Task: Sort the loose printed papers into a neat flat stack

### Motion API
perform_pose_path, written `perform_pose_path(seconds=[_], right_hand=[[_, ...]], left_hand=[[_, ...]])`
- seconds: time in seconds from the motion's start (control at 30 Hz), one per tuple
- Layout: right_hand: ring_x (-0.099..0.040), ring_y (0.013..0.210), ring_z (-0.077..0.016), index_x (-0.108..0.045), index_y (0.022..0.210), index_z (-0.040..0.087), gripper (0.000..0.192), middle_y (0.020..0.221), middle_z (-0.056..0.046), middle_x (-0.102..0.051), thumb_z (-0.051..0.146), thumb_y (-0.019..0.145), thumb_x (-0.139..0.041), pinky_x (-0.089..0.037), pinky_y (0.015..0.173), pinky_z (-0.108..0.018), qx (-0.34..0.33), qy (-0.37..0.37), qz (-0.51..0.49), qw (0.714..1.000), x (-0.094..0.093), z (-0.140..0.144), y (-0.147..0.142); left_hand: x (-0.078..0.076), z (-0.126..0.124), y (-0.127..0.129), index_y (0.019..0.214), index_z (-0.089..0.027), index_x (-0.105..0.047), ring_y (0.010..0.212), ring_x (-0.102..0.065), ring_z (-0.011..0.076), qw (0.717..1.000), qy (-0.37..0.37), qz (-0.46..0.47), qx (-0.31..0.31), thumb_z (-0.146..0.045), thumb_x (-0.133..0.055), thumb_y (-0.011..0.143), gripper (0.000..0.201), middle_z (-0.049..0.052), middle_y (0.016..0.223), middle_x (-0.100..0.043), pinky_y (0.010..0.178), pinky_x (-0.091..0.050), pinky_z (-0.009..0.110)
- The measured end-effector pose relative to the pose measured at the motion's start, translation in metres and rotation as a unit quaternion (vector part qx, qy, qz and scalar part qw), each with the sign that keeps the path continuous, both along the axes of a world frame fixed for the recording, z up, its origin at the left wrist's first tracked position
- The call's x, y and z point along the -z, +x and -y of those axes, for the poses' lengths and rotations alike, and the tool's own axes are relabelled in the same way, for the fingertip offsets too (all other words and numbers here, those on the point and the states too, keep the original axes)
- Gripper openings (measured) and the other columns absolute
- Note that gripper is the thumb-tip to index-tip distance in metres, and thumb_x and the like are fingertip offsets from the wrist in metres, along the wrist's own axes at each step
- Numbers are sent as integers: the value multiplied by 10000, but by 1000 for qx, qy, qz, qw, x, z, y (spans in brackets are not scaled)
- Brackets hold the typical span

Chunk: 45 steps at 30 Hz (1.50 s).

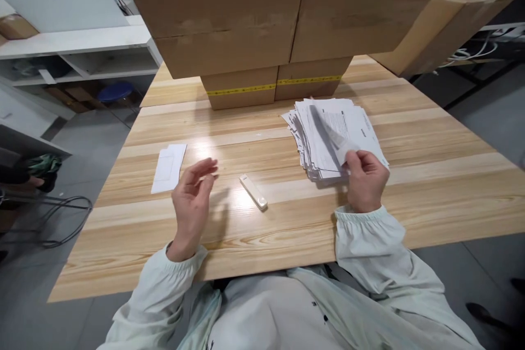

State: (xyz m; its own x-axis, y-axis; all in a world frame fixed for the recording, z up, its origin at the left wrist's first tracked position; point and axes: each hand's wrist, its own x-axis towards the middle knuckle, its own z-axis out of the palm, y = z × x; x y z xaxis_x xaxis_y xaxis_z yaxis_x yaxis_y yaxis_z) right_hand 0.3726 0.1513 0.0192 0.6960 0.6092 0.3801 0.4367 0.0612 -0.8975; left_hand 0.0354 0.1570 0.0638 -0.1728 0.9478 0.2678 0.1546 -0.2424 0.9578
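Note:
A stack of printed white paper sheets [324, 136] lies on the wooden table [430, 175] at the right. My right hand [366, 178] pinches the top sheet [334, 134] at the stack's near edge and lifts it; the sheet is blurred. My left hand [192, 199] hovers above the table with its fingers apart, holding nothing. Between my hands lies a small white plastic stick [254, 192]. A folded white paper piece [168, 168] lies flat just left of my left hand.
Stacked cardboard boxes [254, 16] fill the far part of the table, the lower ones with yellow tape. More boxes [451, 27] lean at the right. A white shelf unit [82, 49] and a blue stool [116, 91] stand at the left; cables lie on the floor.

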Motion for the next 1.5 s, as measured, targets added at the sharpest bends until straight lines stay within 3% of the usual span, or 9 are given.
perform_pose_path(seconds=[0.13,0.23,0.4,0.5,0.67,0.83,1.0,1.2,1.5], right_hand=[[-653,748,-179,-620,843,203,139,777,-29,-666,328,904,-618,-513,710,-336,63,185,169,966,-37,18,-28],[-711,977,-199,-639,1031,254,149,1019,-37,-748,184,917,-575,-554,850,-368,-155,205,386,886,-62,37,-67],[-712,910,-196,-659,1010,204,168,940,-60,-769,100,905,-580,-555,835,-356,-369,205,496,759,-60,54,-125],[-706,952,-193,-671,1044,239,149,999,-44,-767,175,926,-607,-550,884,-378,-434,202,420,771,-53,61,-133],[-652,1191,-270,-590,1354,285,422,1271,-98,-690,421,954,-595,-542,987,-471,-361,118,141,914,-40,65,-121],[-548,1375,-233,-307,1585,291,599,1517,-88,-534,521,1035,-368,-558,1043,-416,-554,-25,-48,831,-24,71,-145],[-249,1560,-226,-19,1643,323,757,1700,-44,-201,311,1028,-460,-305,1269,-483,-535,-47,58,842,-27,83,-185],[-134,1586,-247,39,1642,316,831,1718,-49,-88,239,1002,-487,-283,1275,-509,-612,-35,156,774,-30,84,-201],[-95,1589,-261,89,1637,293,886,1721,-82,-42,275,991,-517,-263,1272,-520,-622,-62,154,766,-22,85,-203]], left_hand=[[-31,5,28,1173,-231,-705,1190,-678,304,926,-215,177,254,-478,-743,816,435,119,1272,-718,1020,-562,488],[-40,10,47,1298,-265,-653,1351,-562,359,850,-261,273,367,-717,-669,782,686,108,1426,-627,1041,-545,521],[-24,25,47,1092,-199,-731,1194,-673,334,901,-210,309,222,-551,-851,680,555,90,1165,-762,1022,-549,466],[-10,37,25,998,-171,-744,1111,-712,318,922,-212,297,128,-434,-883,666,446,98,1074,-785,1014,-548,474],[8,61,-18,1054,-165,-754,1033,-740,334,920,-251,268,135,-413,-880,676,469,136,1090,-782,941,-584,493],[20,78,-19,1298,-235,-635,1230,-656,324,973,-175,135,66,-417,-827,755,603,122,1330,-687,1051,-537,474],[16,93,-5,1609,-416,-20,1553,-280,248,999,-26,-4,-47,-398,-671,915,952,33,1674,-300,1251,-310,421],[14,96,-17,1252,-285,-660,1238,-626,299,998,-56,5,-6,-512,-724,844,472,61,1282,-697,1070,-476,405],[17,91,-17,1162,-193,-624,946,-692,247,993,-78,92,14,-618,-824,674,677,88,1105,-727,801,-551,324]])
